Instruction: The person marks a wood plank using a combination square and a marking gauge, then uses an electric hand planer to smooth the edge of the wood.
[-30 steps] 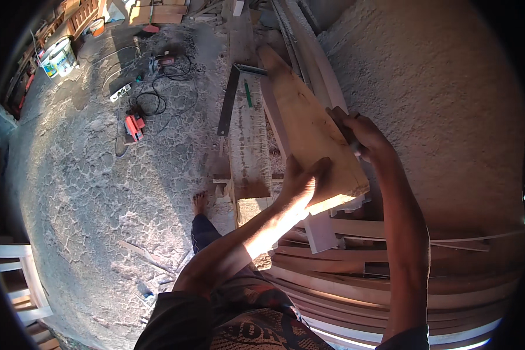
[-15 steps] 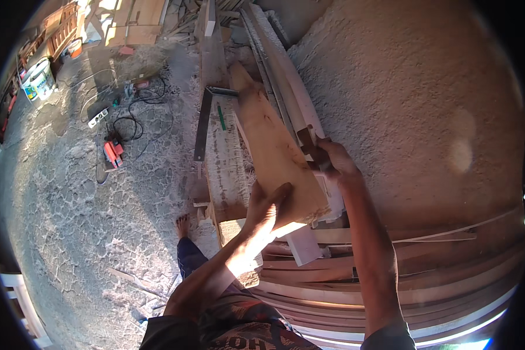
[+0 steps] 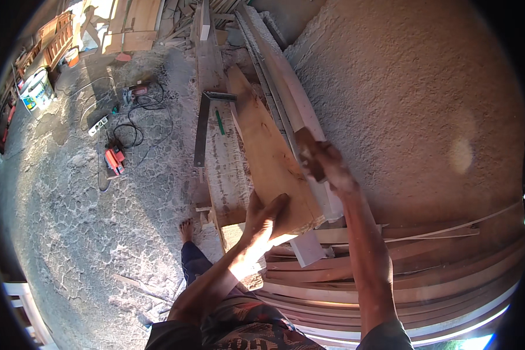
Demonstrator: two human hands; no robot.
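Observation:
A wide, light-brown wooden board (image 3: 274, 157), narrowing toward its far end, slants away from me over the workbench beam. My left hand (image 3: 265, 217) grips its near end, thumb on the top face and other fingers out of sight beneath. At the board's right edge, my right hand (image 3: 334, 169) is closed around a dark-brown, block-shaped wooden tool (image 3: 308, 150). Motion blurs that hand, and I cannot tell whether the tool touches the board. Left of the board, a metal try square (image 3: 203, 125) and a green pencil or marker (image 3: 220, 122) lie on the rough, pale beam (image 3: 226, 175).
Long planks (image 3: 297, 93) run along the right side, beside a sandy-textured brown surface (image 3: 402, 99). Stacked curved boards (image 3: 402, 286) lie at the near right. On the left floor are a red power tool (image 3: 115, 159), a power strip (image 3: 98, 125) with black cables, and a white bucket (image 3: 39, 88).
My right hand and the tool have moved slightly toward me and blurred. My left hand keeps its grip on the board. The whole view has shifted a little.

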